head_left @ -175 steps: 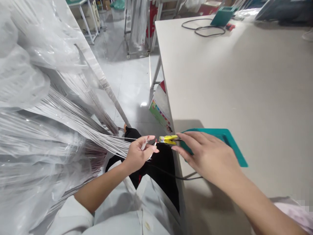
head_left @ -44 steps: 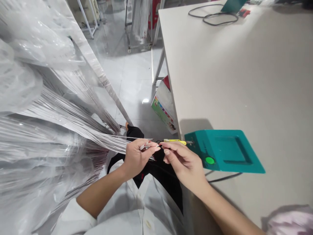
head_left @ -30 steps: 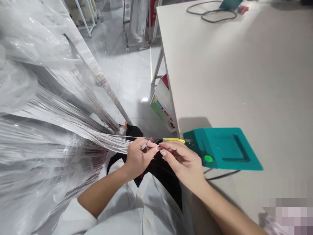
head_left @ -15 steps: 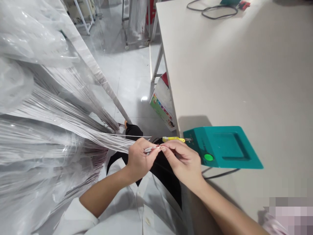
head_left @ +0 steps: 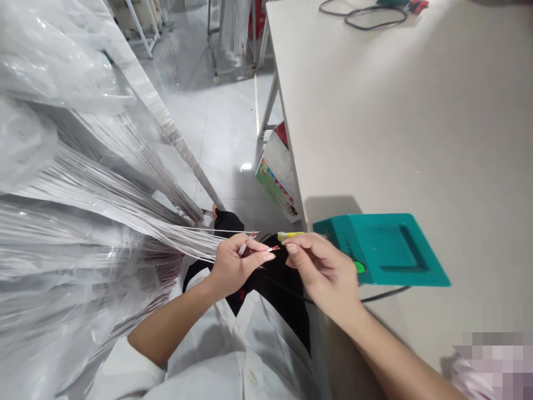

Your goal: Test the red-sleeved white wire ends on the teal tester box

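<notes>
My left hand [head_left: 233, 266] is closed around thin white cables, and one short end with red wire tips [head_left: 273, 249] sticks out between thumb and forefinger. These cables belong to a long bundle [head_left: 166, 233] that runs in from the left. My right hand [head_left: 327, 269] is a little to the right, apart from the wire tips. Its thumb and forefinger are pressed together; anything between them is too small to make out. Just behind those fingers, a yellow-handled tool [head_left: 287, 235] is partly covered at the edge of a teal device [head_left: 375, 278] with a green button [head_left: 360, 267].
A pale table [head_left: 395, 139] extends along the right. Plastic-wrapped cable bundles [head_left: 62, 228] hang over a rail [head_left: 183, 147] on the left. A printed box [head_left: 277, 180] stands on the floor beside the table. A black cord [head_left: 377, 26] lies at the far end.
My right hand has moved right, away from my left hand. The red wire tips now show clearly between the hands. My left hand has shifted slightly left, still gripping the cables.
</notes>
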`<state>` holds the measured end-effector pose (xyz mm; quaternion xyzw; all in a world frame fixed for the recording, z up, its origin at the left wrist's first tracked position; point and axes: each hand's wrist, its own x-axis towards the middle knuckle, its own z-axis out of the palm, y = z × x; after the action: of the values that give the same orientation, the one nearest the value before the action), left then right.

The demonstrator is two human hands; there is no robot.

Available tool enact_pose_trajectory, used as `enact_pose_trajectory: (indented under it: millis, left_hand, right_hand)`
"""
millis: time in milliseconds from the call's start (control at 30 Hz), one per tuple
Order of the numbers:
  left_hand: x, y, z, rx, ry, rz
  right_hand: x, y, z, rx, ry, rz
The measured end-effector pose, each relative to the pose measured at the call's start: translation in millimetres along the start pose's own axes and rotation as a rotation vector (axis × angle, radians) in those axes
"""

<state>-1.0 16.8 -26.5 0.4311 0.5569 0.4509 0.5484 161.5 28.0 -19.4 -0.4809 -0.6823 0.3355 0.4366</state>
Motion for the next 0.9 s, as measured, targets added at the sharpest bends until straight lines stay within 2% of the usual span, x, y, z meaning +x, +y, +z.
enact_pose_trajectory:
  millis: [67, 133, 267, 367, 467, 633, 767, 900]
  left_hand:
    - [1, 0, -1.0, 0.038, 0.018, 0.011]
    - [1, 1, -1.7, 0.081, 0.02, 0.029]
    - [2, 4, -5.3, 0.106, -0.052, 0.093]
    - [3, 7, -9.4, 0.057, -0.138, 0.063]
    - [4, 9, -11.3, -0.113, -0.202, -0.061]
    - [4, 4, -6.0, -0.427, -0.211, -0.252]
    - [3, 1, 1.7, -0.545, -0.207, -0.346]
    - [2, 2, 8.0, -0.568, -0.193, -0.367]
  right_hand:
    - [2, -1, -5, 0.002, 0.024, -0.026]
    - [4, -4, -8, -0.041, -0.011, -0.106]
    - [14, -10, -11, -0.134, -0.225, -0.257]
    - [23, -12, -13, -0.052, -0.392, -0.238]
    - [28, -13, -11, 0.155, -0.441, -0.115]
    - [18, -13, 7, 0.524, -0.284, 0.217]
    - [9, -8, 20, 0.671, -0.158, 0.4]
    - [4, -5, 24, 0.739, -0.116, 0.526]
